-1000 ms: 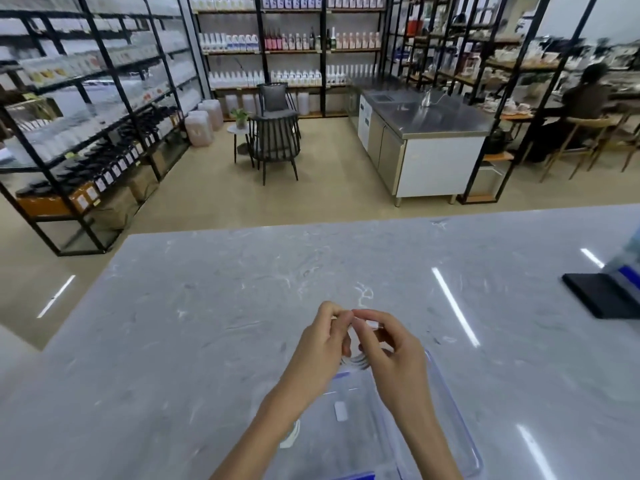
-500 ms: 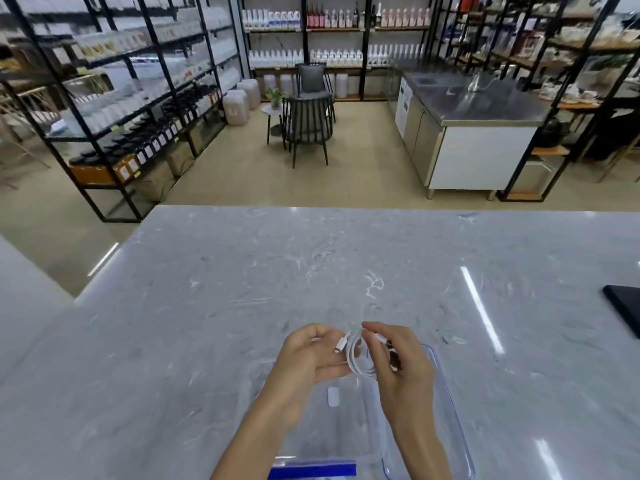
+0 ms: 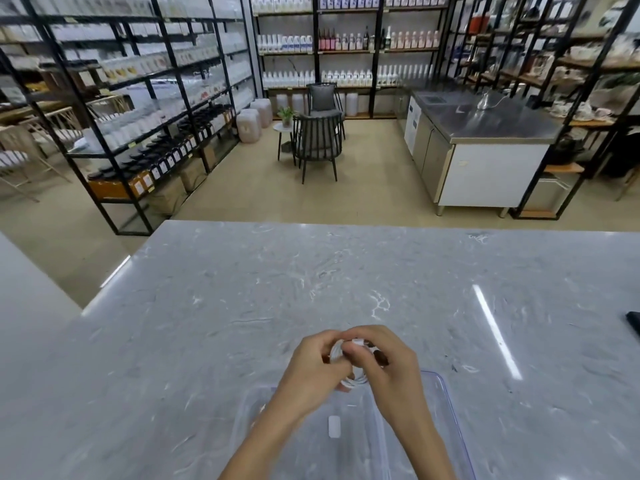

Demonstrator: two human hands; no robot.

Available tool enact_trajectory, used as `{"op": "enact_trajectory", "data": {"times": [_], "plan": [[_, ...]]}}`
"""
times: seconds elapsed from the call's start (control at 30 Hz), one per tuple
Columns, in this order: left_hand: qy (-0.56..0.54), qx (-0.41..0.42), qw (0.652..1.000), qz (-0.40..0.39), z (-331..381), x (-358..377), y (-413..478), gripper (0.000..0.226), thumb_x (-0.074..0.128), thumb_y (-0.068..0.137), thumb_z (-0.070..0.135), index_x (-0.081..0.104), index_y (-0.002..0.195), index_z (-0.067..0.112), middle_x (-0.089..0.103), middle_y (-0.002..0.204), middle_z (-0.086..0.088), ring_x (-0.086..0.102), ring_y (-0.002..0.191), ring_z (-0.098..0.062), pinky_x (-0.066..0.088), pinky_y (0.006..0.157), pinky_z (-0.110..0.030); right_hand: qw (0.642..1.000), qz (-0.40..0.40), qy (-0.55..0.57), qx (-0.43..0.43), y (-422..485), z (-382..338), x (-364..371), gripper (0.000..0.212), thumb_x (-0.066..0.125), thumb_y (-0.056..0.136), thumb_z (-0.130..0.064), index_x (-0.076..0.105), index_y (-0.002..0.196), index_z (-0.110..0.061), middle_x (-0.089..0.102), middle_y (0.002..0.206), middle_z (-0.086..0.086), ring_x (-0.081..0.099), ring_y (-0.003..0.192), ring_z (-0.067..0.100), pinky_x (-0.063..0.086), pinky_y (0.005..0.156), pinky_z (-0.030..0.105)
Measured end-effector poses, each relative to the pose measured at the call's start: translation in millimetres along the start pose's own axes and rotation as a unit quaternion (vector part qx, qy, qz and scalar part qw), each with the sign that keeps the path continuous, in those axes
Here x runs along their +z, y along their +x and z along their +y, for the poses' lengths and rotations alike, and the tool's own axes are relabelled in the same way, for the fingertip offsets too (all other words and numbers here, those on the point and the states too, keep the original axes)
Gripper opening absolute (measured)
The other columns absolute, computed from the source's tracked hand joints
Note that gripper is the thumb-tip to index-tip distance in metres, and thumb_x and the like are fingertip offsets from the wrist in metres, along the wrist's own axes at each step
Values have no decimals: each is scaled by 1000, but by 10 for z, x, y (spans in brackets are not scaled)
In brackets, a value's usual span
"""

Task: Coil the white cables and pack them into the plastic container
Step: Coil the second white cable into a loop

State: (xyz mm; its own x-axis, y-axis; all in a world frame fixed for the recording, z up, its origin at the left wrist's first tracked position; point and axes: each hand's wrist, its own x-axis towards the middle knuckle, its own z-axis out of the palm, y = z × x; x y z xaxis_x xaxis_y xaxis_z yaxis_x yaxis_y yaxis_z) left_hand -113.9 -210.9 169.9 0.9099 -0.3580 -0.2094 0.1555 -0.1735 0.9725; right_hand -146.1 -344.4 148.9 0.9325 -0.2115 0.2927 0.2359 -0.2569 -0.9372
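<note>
The left hand [image 3: 311, 368] and right hand [image 3: 389, 374] meet above the far end of the clear plastic container [image 3: 431, 373], which sits at the near edge of the marble worktop [image 3: 225, 306]. Their curled fingers pinch a small coil of white cable [image 3: 336, 353]. A small white piece [image 3: 334, 426] lies on the container's floor. A dark flat object [image 3: 635, 323] lies at far right.

The one view looks from the person's head, facing forward and tilted down over the bench [image 3: 242, 323]. The left hand [image 3: 311, 370] and right hand [image 3: 393, 374] sit low and central, close enough that the white cable [image 3: 359, 378] they grip shows as thin loops. The forearms enter from the bottom edge. The bench's far edge crosses mid-frame. Beyond it the wide lens takes in shelving [image 3: 138, 81] at left, chairs [image 3: 317, 143] straight ahead and a steel-topped counter [image 3: 485, 133] at right. The uprights lean near the sides of the frame.
</note>
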Motion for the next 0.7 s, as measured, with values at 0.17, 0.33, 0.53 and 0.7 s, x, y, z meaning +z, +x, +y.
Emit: {"op": "enact_trajectory", "data": {"times": [0.17, 0.33, 0.53, 0.7], "plan": [[-206, -46, 975, -74, 51, -75, -8, 24, 59, 95, 15, 70, 110, -1, 73, 106, -21, 72, 96, -33, 60, 80, -41, 995, 58, 50, 55, 115, 7, -93, 28, 65, 90, -7, 75, 89, -34, 73, 88, -9, 67, 75, 9, 50, 65, 15], [-275, -60, 958, -60, 28, -53, 60, 32, 62, 88, 15, 68, 113, -4, 71, 112, -24, 70, 104, -35, 58, 87, -36, 994, 39, 76, 70, 247, -89, -168, 25, 64, 90, -8, 76, 87, -30, 68, 69, -10, 59, 57, 6, 46, 57, 12], [-182, 9, 982, 52, 44, 1, 185, 29, 75, 77, 21, 76, 100, 3, 76, 94, -21, 73, 82, -32, 59, 76, -30, 979, 103, 135, 112, 369, -128, -89, 17, 65, 91, -13, 75, 82, -24, 56, 60, -9, 48, 51, 8, 43, 49, 14], [-165, 52, 977, 125, 12, 169, 140, 9, 70, 87, 7, 78, 91, 7, 78, 83, -12, 74, 75, -24, 57, 68, -21, 969, 184, 113, 121, 380, -84, -16, 14, 67, 89, -19, 72, 77, -25, 59, 61, -8, 51, 54, 6, 45, 51, 17]]}}
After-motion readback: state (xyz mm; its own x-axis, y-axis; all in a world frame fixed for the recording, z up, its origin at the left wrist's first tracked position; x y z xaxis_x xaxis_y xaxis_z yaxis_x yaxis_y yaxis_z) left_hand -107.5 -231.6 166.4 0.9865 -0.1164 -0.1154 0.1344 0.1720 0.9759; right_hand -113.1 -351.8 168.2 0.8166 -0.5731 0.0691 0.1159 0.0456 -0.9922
